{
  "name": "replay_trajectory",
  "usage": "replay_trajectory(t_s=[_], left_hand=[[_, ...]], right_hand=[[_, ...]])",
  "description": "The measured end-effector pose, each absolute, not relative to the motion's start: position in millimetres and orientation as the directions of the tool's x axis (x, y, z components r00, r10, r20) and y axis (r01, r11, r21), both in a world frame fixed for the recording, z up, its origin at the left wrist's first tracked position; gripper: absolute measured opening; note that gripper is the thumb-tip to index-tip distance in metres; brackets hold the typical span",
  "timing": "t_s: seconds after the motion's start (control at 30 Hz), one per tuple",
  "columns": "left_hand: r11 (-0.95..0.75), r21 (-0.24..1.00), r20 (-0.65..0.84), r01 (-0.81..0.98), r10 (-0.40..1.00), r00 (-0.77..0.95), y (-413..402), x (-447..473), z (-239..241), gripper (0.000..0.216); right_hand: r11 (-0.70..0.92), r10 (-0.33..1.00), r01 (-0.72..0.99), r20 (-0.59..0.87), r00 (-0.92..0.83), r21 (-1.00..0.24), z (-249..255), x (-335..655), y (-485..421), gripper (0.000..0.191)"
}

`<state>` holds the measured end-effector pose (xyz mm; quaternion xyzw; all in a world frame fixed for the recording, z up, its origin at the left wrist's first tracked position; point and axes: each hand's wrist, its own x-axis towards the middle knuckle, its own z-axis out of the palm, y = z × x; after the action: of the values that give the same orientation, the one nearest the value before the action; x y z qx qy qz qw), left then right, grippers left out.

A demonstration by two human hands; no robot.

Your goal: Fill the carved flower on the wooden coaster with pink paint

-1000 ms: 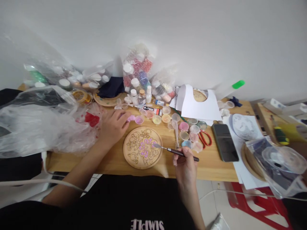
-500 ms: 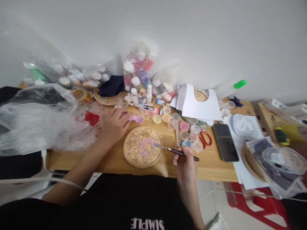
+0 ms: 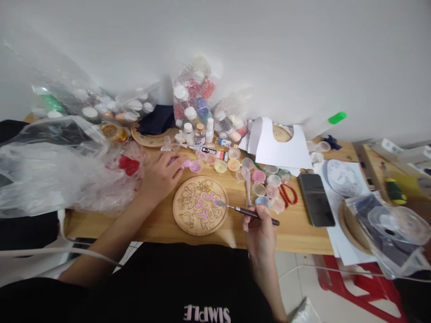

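A palette knife (image 3: 247,211) with a dark handle is held in my right hand (image 3: 261,229). Its metal blade reaches over the right side of a round wooden board (image 3: 182,223). Gold outlines on the board trace flowers, and the large flower's petals (image 3: 203,206) are partly filled with lilac. Left of the board, my left hand (image 3: 161,176) rests low over the table with curled fingers. Lilac shows under and beside those fingers, but what they grip is partly hidden. Just right of the fingertips stands a small cup of lilac material (image 3: 195,166).
Several small colour cups (image 3: 259,189) stand right of the board, near red-handled scissors (image 3: 288,195) and a phone (image 3: 316,199). A B-7000 glue tube (image 3: 214,153) lies behind. Plastic bags (image 3: 50,179) cover the left side; bagged jars (image 3: 195,96) line the wall.
Almost nothing differs. Both hands, the palette knife and the board keep their places; the view has shifted very slightly.
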<state>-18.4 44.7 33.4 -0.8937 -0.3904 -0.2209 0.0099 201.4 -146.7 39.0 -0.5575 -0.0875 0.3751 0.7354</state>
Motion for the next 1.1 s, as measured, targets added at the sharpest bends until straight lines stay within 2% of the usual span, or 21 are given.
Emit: replay_trajectory(t_s=[0.17, 0.43, 0.7, 0.9, 1.1], left_hand=[[-0.732, 0.125, 0.462, 0.670, 0.640, 0.613, 47.0, -19.7, 29.4, 0.031], [-0.695, 0.180, 0.385, 0.697, 0.701, 0.600, 44.7, -17.8, 38.1, 0.028], [-0.740, 0.123, 0.472, 0.661, 0.629, 0.617, 46.3, -18.4, 31.8, 0.030], [-0.709, 0.211, 0.399, 0.673, 0.691, 0.603, 47.0, -18.5, 33.8, 0.031], [-0.721, 0.202, 0.421, 0.663, 0.675, 0.606, 47.9, -18.3, 31.3, 0.031]], right_hand=[[0.087, 0.663, -0.439, -0.277, 0.696, -0.894, 37.0, 200.9, -147.3, 0.040], [0.092, 0.661, -0.455, -0.287, 0.693, -0.886, 33.1, 200.7, -149.1, 0.035], [0.097, 0.651, -0.463, -0.295, 0.699, -0.881, 34.0, 201.0, -148.8, 0.033], [0.085, 0.644, -0.464, -0.307, 0.701, -0.882, 36.9, 201.0, -148.1, 0.035], [0.085, 0.648, -0.457, -0.299, 0.701, -0.885, 36.3, 201.3, -148.5, 0.034]])
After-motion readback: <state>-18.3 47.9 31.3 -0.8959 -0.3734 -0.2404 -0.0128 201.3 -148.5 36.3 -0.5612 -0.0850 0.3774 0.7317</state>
